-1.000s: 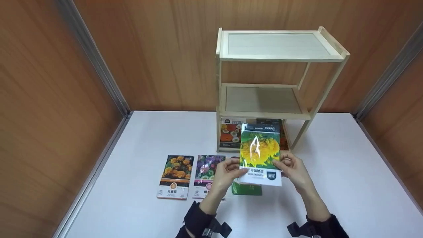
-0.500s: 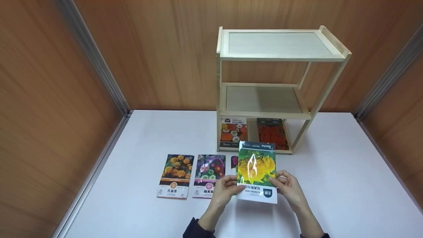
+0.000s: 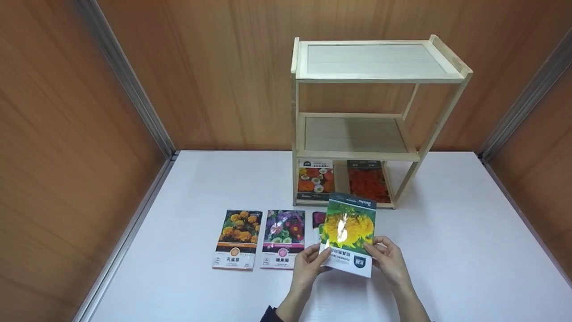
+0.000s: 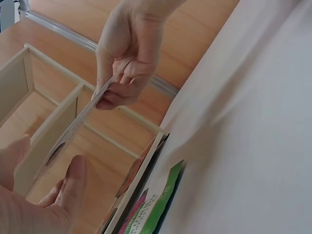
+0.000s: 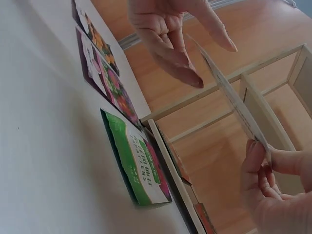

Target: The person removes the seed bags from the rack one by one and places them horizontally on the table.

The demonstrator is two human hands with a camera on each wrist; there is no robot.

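Packet in hand: you hold the yellow-flower seed packet (image 3: 348,234) up off the table, tilted, its white label end nearest you, just in front of the rack.
Left hand: your left hand (image 3: 310,264) pinches the packet's lower left corner between thumb and fingers.
Right hand: your right hand (image 3: 388,260) pinches the lower right edge, fingers curled round it.
Table: a plain white table (image 3: 447,250) carries everything, boxed in by wood-grain walls (image 3: 214,76) with metal strips in the corners.
Change: a second ago you held the packet higher and further out, covering the rack's bottom shelf; you have since drawn it down and towards you, and it now leans slightly to the right.
Rack: the pale wooden rack (image 3: 380,116) stands at the back of the table, two packets (image 3: 316,179) lying side by side on its lowest level.
Row on table: left of your hands lie an orange-marigold packet (image 3: 237,239) and a purple-flower packet (image 3: 283,239).
Beneath the packet: a green packet (image 5: 136,161) lies flat under the one you hold, mostly hidden from the head view.
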